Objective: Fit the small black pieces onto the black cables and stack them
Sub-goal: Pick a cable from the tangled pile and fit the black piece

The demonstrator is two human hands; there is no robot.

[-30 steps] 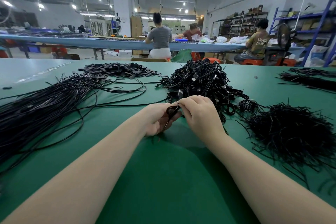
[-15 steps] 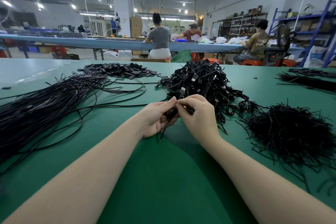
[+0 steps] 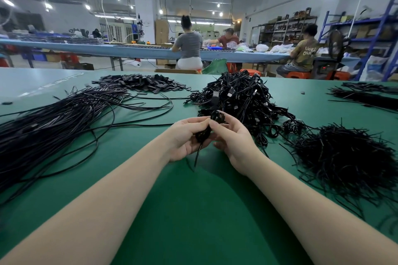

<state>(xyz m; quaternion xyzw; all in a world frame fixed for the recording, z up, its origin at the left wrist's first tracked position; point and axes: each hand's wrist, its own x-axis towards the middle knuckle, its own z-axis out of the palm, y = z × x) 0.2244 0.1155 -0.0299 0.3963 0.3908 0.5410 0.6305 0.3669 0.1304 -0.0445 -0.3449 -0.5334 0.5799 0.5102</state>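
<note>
My left hand (image 3: 183, 137) and my right hand (image 3: 234, 142) meet above the green table (image 3: 193, 211), both gripping a coiled black cable (image 3: 204, 133) whose loose tail hangs down toward the table. Long loose black cables (image 3: 53, 122) spread out at the left. A heap of small flat black pieces (image 3: 140, 83) lies at the far left-centre. Just beyond my hands rises a pile of coiled cables with connectors (image 3: 239, 97). At the right lies a heap of thin black ties (image 3: 344, 157).
More black bundles (image 3: 366, 94) lie at the far right of the table. Three people sit at a long blue bench (image 3: 129, 49) behind, with orange stools and blue shelving (image 3: 374, 34) at the right.
My hands have opened a little and turned palms inward; the coiled cable now shows more between them. The piles on the table have not moved.
</note>
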